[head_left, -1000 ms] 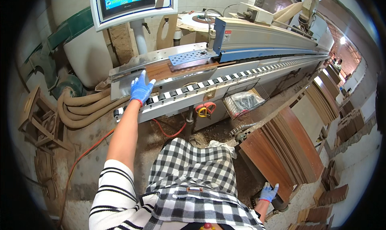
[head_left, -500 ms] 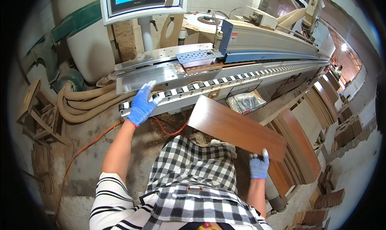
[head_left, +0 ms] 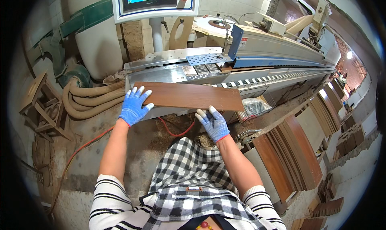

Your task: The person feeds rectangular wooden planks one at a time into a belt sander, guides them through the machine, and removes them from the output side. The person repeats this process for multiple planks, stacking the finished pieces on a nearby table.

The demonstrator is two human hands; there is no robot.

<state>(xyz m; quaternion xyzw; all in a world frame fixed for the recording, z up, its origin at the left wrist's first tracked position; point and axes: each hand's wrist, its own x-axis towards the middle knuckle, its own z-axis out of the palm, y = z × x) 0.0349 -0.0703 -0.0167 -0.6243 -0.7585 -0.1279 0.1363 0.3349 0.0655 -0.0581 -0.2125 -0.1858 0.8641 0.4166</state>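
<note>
— Board, brown laminate, long and narrow: that's what both hands are on. It lies flat at the infeed end of the edge-banding machine, its long axis running left to right along the machine's track.

— Who's got which end?

— The left hand, in a blue glove, sits on the board's left end, fingers spread and laid flat over the corner, pressing rather than clamping. The right hand is at the near long edge, roughly past the middle, fingertips hooked up against that edge; I can't tell whether the thumb is under the board.

— So the board is away from the person?

— Yes, straight ahead of both hands, between them and the machine's grey fence. Its right end points down the conveyor with the black-and-white pads, so any travel along its length would go to the person's right. The left hand is the one behind it on that axis; the right hand is beside it.

— What else is about?

— A control screen on a post above the machine. Pale dust hoses coiled on the floor to the left, and a red cable trailing across the concrete. To the right, a stack of brown panels leaning on edge.
</note>
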